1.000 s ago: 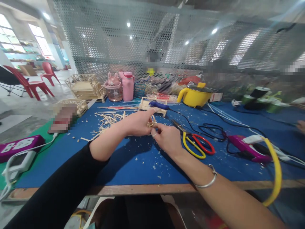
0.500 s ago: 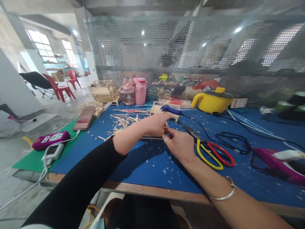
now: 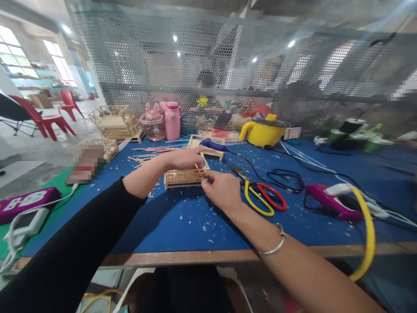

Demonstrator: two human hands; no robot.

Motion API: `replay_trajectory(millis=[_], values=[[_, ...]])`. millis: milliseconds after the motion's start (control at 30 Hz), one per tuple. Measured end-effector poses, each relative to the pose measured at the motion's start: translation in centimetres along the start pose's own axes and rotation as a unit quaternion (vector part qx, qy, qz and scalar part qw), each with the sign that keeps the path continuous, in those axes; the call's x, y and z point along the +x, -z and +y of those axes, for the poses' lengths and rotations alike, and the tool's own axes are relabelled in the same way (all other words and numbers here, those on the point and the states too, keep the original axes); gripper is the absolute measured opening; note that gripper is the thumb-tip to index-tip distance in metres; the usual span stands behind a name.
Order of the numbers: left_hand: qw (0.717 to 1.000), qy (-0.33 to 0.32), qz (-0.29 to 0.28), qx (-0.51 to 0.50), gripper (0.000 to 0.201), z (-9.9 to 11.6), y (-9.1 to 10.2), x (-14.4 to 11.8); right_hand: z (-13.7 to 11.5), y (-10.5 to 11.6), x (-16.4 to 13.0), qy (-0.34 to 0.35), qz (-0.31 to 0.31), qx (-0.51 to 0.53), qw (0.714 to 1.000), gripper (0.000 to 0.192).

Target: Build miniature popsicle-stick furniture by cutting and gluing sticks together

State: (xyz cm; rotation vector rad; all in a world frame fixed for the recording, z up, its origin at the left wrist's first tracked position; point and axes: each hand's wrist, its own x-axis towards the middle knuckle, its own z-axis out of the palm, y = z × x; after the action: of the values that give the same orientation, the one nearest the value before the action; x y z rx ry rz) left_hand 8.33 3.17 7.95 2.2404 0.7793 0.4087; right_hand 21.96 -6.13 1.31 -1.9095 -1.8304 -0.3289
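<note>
A small open frame built of thin wooden sticks [image 3: 184, 177] stands on the blue table mat [image 3: 182, 217] in front of me. My left hand [image 3: 185, 158] reaches over its top and grips the far upper edge. My right hand [image 3: 219, 188] pinches the frame's right end between thumb and fingers; a silver bangle sits on that wrist. Loose sticks [image 3: 143, 159] lie scattered behind the left hand, and wood chips dot the mat.
Scissors with yellow and red handles [image 3: 260, 198] lie right of my hands. A blue-handled tool [image 3: 213, 145], yellow pot [image 3: 263, 130], pink bottle [image 3: 171, 118], purple tool with yellow hose [image 3: 332, 199], black cables and more stick models [image 3: 112, 121] stand around. A mesh screen backs the table.
The stick frame now stands in plain view between both hands, lifted or turned toward me; before, the hands were closed together over it. The camera swung left, then back.
</note>
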Motion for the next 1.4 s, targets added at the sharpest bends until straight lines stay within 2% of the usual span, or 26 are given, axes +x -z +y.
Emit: replay_trajectory(millis=[133,233,300,433,567,700,767,867,1000,1067,1100,1200,1267,1333,1400], values=[[0.992,0.052,-0.045,-0.109,0.047,0.3,-0.2,0.1,-0.1,0.2,-0.1,0.009,-0.007,-0.031,0.999,0.028],[0.989,0.061,-0.023,-0.134,0.041,0.6,-0.4,0.1,-0.2,0.4,-0.2,0.027,-0.017,-0.05,0.998,0.029],[0.986,0.083,-0.001,-0.146,0.047,0.6,-0.5,0.2,-0.2,0.4,-0.3,0.037,-0.023,-0.061,0.997,0.029],[0.983,0.109,0.023,-0.147,0.062,0.5,-0.8,0.5,-0.3,0.5,-0.3,0.055,-0.049,-0.081,0.994,0.029],[0.982,0.12,0.056,-0.132,0.061,0.2,-0.9,0.8,-0.4,0.5,-0.2,0.066,-0.077,-0.106,0.989,0.032],[0.988,0.107,0.092,-0.054,0.059,0.1,-0.2,0.4,-0.3,0.6,0.0,0.063,-0.079,-0.111,0.989,0.032],[0.99,0.073,0.123,0.013,0.05,0.1,0.2,-0.5,-0.1,0.6,0.1,0.059,-0.071,-0.108,0.99,0.03],[0.968,0.023,0.22,0.118,0.038,0.1,0.4,-2.8,0.1,0.6,0.2,0.055,-0.055,-0.098,0.992,0.028],[0.941,0.002,0.314,0.13,0.033,-0.6,-0.7,-6.4,0.4,0.5,0.3,0.057,-0.045,-0.083,0.994,0.026],[0.935,-0.008,0.33,0.133,0.039,-1.4,-1.5,-7.5,0.5,0.7,0.3,0.063,-0.035,-0.068,0.995,0.024],[0.939,-0.019,0.312,0.14,0.047,-1.8,-1.8,-7.9,0.6,0.8,0.4,0.067,-0.03,-0.058,0.996,0.022],[0.962,-0.054,0.21,0.167,0.076,-3.4,-2.4,-8.4,0.9,1.6,0.6,0.066,-0.015,-0.021,0.997,0.016],[0.965,-0.05,0.199,0.166,0.091,-4.4,-2.5,-8.4,1.3,2.0,0.9,0.043,0.0,0.01,0.999,0.018],[0.961,-0.003,0.242,0.135,0.104,-5.2,-2.6,-8.6,1.8,2.0,1.3,0.028,-0.005,0.054,0.998,0.039],[0.96,0.048,0.265,0.072,0.115,-5.7,-2.8,-8.8,2.5,1.4,1.8,0.046,-0.06,0.122,0.99,0.066]])
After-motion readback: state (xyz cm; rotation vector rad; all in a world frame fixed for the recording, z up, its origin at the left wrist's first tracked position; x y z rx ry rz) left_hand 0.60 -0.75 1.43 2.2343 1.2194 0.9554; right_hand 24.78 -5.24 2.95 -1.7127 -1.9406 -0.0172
